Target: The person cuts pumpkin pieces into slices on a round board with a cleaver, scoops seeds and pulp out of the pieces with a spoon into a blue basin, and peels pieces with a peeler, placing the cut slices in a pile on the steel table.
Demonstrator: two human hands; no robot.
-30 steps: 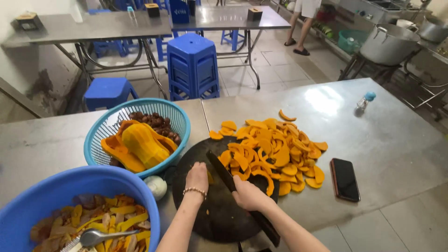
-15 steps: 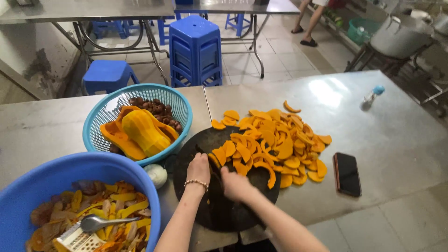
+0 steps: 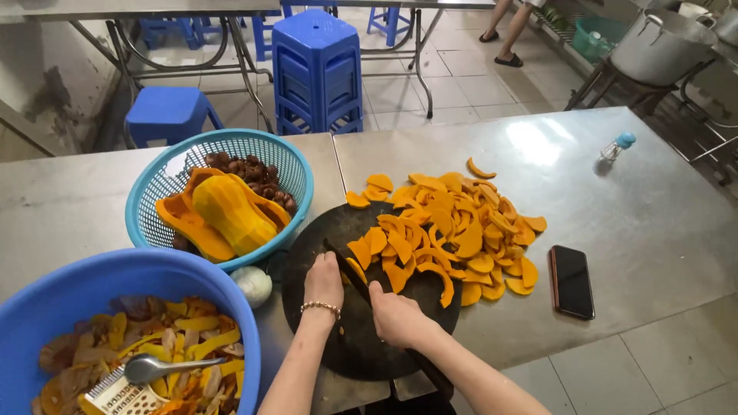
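At far left I see a big blue plastic basin [image 3: 115, 284] of peelings, cut off by the frame. My left hand [image 3: 323, 283] presses flat on the round black cutting board [image 3: 346, 346]; my right hand [image 3: 396, 317] grips a dark knife [image 3: 350, 273], its handle hidden. Orange crescent squash slices [image 3: 453, 230] spill rightward onto the steel tabletop [image 3: 653, 223].

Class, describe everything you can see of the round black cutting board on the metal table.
The cutting board is round, black and matte, lying flat on the steel table beside the blue mesh basket. Orange squash slices cover its far right part and spill onto the table. The left hand rests on it; the right hand holds a dark knife over it. Its near edge reaches the table's edge.
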